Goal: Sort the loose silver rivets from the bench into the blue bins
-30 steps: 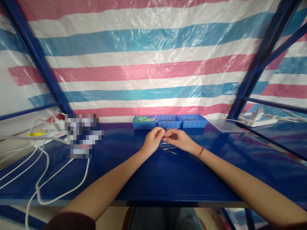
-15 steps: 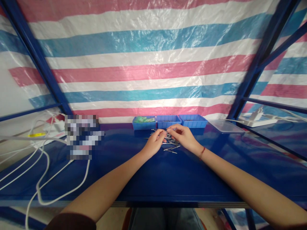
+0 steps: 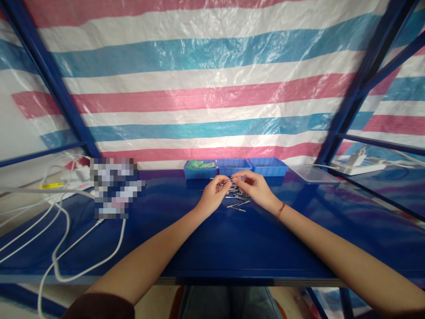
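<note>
Over a loose pile of silvery blind rivets (image 3: 237, 194) on the blue table, my two hands meet almost fingertip to fingertip. My left hand (image 3: 214, 193) is closed in a pinch on a thin blind rivet (image 3: 227, 180), which is partly hidden by the fingers. From the other side, my right hand (image 3: 254, 188) also pinches at the rivet, thumb and forefinger together near its end. Several rivets lie scattered below the fingertips, a few of them apart from the pile on the near side.
Behind the pile stand three blue bins: the left bin (image 3: 200, 173) holds green packets, the middle bin (image 3: 234, 170) and right bin (image 3: 268, 170) small parts. A clear plastic lid (image 3: 312, 174) lies right. White cables (image 3: 63, 239) and a blurred-out object (image 3: 116, 190) are left.
Both hands stay above the pile. My left fingers have risen slightly and straightened toward my right fingertips, and a thin rivet now shows between them.
</note>
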Motion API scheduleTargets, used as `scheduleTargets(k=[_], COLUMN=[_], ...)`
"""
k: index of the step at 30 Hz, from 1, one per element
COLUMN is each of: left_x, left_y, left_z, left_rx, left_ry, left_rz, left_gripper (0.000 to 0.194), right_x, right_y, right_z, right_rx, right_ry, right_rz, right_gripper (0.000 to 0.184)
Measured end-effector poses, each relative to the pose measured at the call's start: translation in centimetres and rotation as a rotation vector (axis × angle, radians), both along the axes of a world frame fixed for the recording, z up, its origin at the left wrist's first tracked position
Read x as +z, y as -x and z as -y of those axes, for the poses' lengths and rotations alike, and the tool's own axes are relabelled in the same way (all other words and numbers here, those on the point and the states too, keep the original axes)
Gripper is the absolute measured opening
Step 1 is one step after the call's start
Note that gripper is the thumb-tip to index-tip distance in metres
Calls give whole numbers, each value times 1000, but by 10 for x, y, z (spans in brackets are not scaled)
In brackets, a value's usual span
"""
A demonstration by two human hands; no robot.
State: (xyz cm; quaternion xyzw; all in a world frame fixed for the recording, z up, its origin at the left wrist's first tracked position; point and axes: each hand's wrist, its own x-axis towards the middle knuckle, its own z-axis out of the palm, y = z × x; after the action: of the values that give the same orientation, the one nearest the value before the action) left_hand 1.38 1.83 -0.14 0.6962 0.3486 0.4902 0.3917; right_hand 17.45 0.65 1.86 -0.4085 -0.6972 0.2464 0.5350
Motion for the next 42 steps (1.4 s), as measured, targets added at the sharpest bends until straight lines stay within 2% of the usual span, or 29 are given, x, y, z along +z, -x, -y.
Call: scheduleTargets(k=[5, 7, 9, 11, 15, 18, 21, 24, 28, 31, 34, 37, 42], left_x=[-1, -2, -3, -4, -3, -2, -1, 0, -3, -6, -8, -6, -4], left_y=[1, 2, 2, 2, 3, 5, 7, 9, 8, 6, 6, 6, 6], left_z=[-3, -4, -4, -2, 4, 7, 7, 5, 6, 6, 4, 1, -2], left_rx=[61, 85, 116, 119, -27, -114, -157, -192, -192, -128, -29, 69, 70], left_ry=[-29, -34, -35, -76, -226, -292, -361, -425, -448, -440, -412, -355, -221], left_rz=[-14, -51, -117, -223, -493, -649, -719, -712, -650, -595, -553, -469, -286], left_gripper=[22, 24, 27, 28, 27, 31, 31, 22, 18, 17, 18, 19, 20], right_x=[-1, -1, -3, -6, -12, -15, -19, -22, -21, -15, -6, 2, 6], right_y=[-5, -5, -9, -18, -55, -86, -107, -113, -99, -76, -48, -25, -4], right_z=[-2, -3, -8, -19, -51, -70, -77, -74, -64, -51, -33, -14, 4], right_rx=[25, 80, 64, -79, -550, -671, -694, -680, -593, -452, -254, -86, 8], right_ry=[-37, 29, 98, 129, 171, 185, 186, 180, 134, 79, 38, -9, -63], right_rz=[158, 166, 118, 50, -77, -80, -50, -17, 40, 168, 329, 407, 422], right_gripper=[27, 28, 30, 34, 35, 33, 27, 21, 20, 23, 25, 22, 18])
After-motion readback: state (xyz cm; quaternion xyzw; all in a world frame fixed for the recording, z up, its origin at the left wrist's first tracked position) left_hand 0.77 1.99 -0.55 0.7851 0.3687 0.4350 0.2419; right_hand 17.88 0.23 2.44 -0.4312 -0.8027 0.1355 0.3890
